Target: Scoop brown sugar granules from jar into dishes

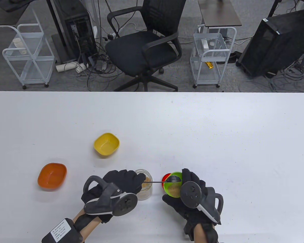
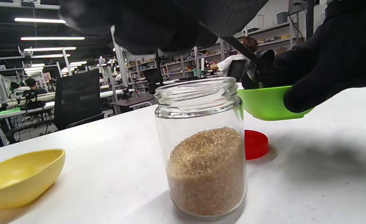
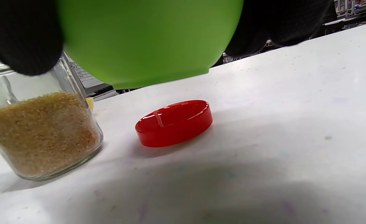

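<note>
A glass jar [image 1: 145,188] about half full of brown sugar stands on the white table near its front edge, also seen close up [image 2: 201,146] [image 3: 43,133]. My left hand [image 1: 131,181] pinches the thin handle of a metal spoon [image 1: 172,179], whose bowl lies over the green dish [image 1: 177,176]. My right hand [image 1: 192,178] grips that green dish [image 2: 270,102] [image 3: 145,40] and holds it off the table, right of the jar. Brown sugar [image 1: 174,191] lies inside it. The jar's red lid [image 1: 165,177] [image 3: 173,123] rests upside down beneath the dish.
An empty yellow dish [image 1: 106,144] [image 2: 18,177] sits behind and left of the jar. An orange dish [image 1: 52,176] sits at the left near my left hand. An office chair, carts and computer towers stand beyond the table's far edge.
</note>
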`<state>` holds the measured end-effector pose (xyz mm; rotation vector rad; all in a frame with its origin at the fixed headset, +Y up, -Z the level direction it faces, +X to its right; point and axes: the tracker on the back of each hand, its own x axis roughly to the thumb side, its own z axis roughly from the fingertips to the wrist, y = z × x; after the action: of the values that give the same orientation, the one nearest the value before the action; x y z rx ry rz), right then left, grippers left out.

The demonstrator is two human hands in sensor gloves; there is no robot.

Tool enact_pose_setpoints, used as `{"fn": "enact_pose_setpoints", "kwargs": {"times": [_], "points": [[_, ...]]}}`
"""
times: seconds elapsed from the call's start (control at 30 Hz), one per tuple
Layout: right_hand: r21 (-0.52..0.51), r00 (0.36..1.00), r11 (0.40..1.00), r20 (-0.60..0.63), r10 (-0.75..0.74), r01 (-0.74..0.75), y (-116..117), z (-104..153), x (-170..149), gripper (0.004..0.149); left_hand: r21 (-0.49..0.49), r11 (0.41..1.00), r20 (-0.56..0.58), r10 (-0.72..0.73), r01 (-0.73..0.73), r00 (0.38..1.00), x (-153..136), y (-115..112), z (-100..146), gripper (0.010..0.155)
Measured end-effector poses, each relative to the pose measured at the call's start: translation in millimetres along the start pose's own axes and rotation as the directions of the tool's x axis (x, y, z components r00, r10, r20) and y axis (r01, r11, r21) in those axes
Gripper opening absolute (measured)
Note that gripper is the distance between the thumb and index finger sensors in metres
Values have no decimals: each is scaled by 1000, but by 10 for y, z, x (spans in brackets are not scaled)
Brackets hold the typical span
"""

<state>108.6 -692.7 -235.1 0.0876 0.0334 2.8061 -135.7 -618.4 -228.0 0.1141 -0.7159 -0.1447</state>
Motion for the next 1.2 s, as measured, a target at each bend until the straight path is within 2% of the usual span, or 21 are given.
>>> {"fn": "enact_pose_setpoints", "kwargs": {"times": [0.17,0.4,0.63,0.9,1.2], "points": [[-1,1000,1000,-2,-6,6,-1,-1,-9,114,10,1000,-4,0,0,1000,-21,-49,14,48],[4,1000,1000,-12,-13,13,0,-6,-41,114,60,974,-51,221,-218,974,-330,-38,103,48],[6,1000,1000,-15,-12,12,-5,-5,-43,113,100,946,-96,318,-309,943,-638,-64,288,47],[10,1000,1000,-17,-10,10,-10,-4,-41,113,178,894,-141,436,-411,889,-877,-191,509,47],[18,1000,1000,-11,15,-15,10,6,-18,113,267,841,-170,523,-472,835,-920,-431,660,47]]}}
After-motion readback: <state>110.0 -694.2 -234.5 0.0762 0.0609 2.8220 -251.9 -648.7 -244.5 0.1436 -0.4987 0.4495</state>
